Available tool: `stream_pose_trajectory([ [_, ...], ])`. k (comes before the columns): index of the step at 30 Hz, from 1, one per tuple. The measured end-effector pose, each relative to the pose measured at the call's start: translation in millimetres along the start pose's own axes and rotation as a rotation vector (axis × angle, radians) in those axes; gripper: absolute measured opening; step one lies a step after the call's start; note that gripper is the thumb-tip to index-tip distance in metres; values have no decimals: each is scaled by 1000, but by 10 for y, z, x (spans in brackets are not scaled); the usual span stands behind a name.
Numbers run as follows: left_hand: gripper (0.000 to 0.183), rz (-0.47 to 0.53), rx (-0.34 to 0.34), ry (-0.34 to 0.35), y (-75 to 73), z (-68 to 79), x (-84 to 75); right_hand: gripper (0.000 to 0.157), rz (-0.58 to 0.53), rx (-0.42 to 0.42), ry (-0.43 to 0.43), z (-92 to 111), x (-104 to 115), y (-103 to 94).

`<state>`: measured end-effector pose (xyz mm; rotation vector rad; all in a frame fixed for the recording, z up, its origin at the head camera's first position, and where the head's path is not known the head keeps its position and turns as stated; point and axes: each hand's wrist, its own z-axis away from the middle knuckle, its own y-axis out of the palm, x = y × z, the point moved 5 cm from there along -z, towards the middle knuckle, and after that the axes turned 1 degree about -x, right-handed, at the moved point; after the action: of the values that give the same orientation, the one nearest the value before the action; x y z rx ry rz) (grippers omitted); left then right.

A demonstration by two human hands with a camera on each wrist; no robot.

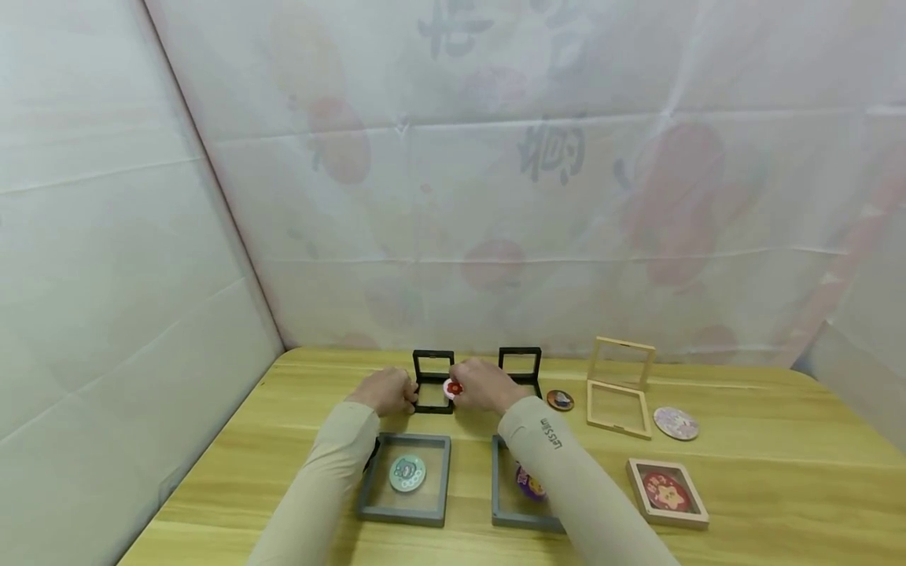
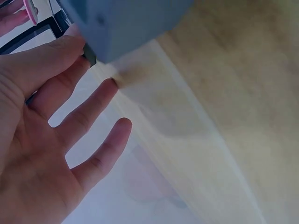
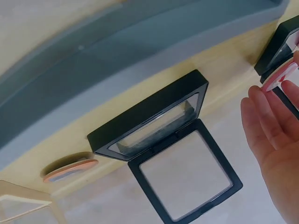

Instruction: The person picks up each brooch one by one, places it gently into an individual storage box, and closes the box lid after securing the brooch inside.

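In the head view, my left hand [image 1: 387, 391] pinches the left edge of a small black display frame [image 1: 433, 409], which stands open with its lid upright. The left wrist view shows the thumb and index finger at the frame's edge, the other fingers spread out. My right hand [image 1: 484, 384] holds a round white badge [image 1: 450, 388] with a red flower over the right side of that frame. In the right wrist view the badge [image 3: 280, 73] is tilted between thumb and fingers. A second open black frame [image 3: 148, 122] stands beside the right hand, partly hidden by it in the head view.
Nearer me lie two grey frames [image 1: 403, 516] with round badges, the right one partly under my sleeve. To the right are a brown badge [image 1: 560, 400], an open wooden frame [image 1: 618, 429], a pale purple disc [image 1: 675, 423] and a closed beige frame [image 1: 677, 519] holding a red badge.
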<state>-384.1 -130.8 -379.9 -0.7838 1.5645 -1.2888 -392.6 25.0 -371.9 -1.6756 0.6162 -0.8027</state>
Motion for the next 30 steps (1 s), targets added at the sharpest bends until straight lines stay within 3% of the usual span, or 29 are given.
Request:
stream_pose_trajectory([
  [9,19,-17,4,-36,-58,37,-4,16,-31,-8,-35,-62,122,-2],
  [15,25,-18,21,-38,-38,53,-2,10,-46,-6,-40,-70,142,28],
  [30,29,-24,10,-42,-21,53,11,16,-13,-6,-55,-112,223,76],
])
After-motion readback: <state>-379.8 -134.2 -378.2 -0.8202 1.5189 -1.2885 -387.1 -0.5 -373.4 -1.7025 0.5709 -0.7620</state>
